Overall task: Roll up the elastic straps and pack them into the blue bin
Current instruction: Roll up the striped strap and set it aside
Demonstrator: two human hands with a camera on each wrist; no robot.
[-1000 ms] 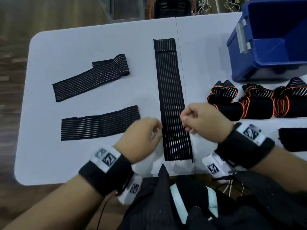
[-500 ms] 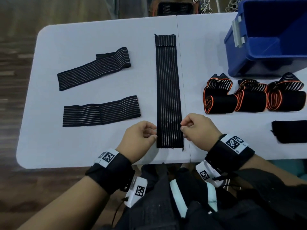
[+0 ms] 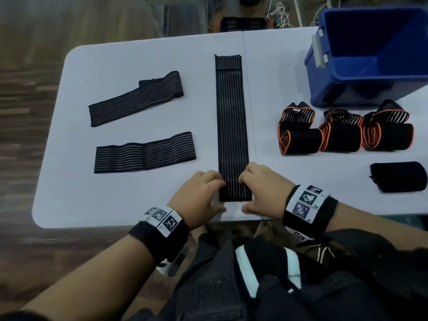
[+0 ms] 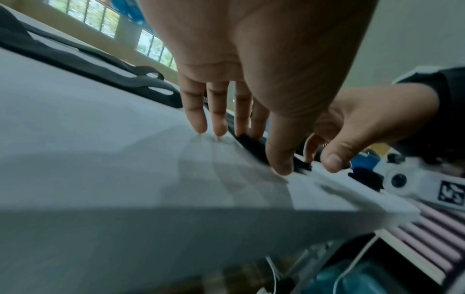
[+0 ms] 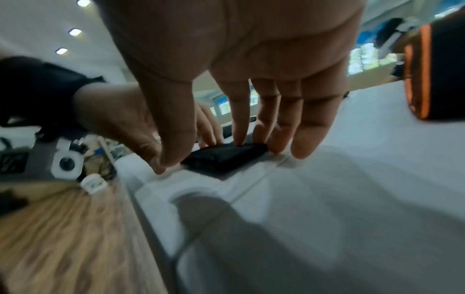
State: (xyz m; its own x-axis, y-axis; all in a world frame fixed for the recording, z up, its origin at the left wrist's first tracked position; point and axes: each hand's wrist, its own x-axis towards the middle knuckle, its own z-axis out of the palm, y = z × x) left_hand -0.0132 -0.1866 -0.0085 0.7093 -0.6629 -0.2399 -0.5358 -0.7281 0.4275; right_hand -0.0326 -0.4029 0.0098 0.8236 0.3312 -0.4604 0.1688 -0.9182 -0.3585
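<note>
A large indoor workroom: white folding table [image 3: 129, 193], wood-plank floor [image 3: 30, 93], recessed ceiling lights [image 5: 75, 31], barred windows [image 4: 105, 18], loose cables [image 3: 281, 15].

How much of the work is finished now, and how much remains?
Done: three orange-edged rolls and one plain black roll lie on the table, none seen inside the blue bin. In hand: the left hand and right hand press the near end of the long strap, no roll started. Left: two folded straps, then packing.
</note>
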